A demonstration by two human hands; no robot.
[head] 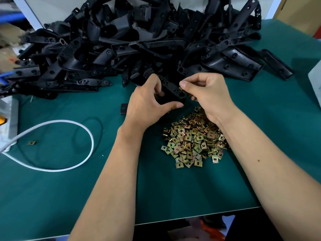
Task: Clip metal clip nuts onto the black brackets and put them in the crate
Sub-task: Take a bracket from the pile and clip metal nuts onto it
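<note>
Left hand point(147, 100) is gripping a bracket point(173, 92), mostly hiding it; right hand point(206, 94) is pinching a half-hidden nut point(180, 88) at its end. Bracket heap point(139, 40) is running off the top edge. Nut pile point(192, 138) is lying on the bench point(173, 192), bare toward the near edge.

Factory assembly bench, green work mat point(173, 197), heaped black brackets point(132, 40), pile of clip nuts point(192, 140)

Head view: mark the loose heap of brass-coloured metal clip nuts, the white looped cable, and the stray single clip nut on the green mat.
Heap of brass-coloured metal clip nuts point(192, 140): head view, centre of heap.
White looped cable point(91, 136): head view, right side of loop.
Stray single clip nut point(31, 142): head view, its middle.
</note>
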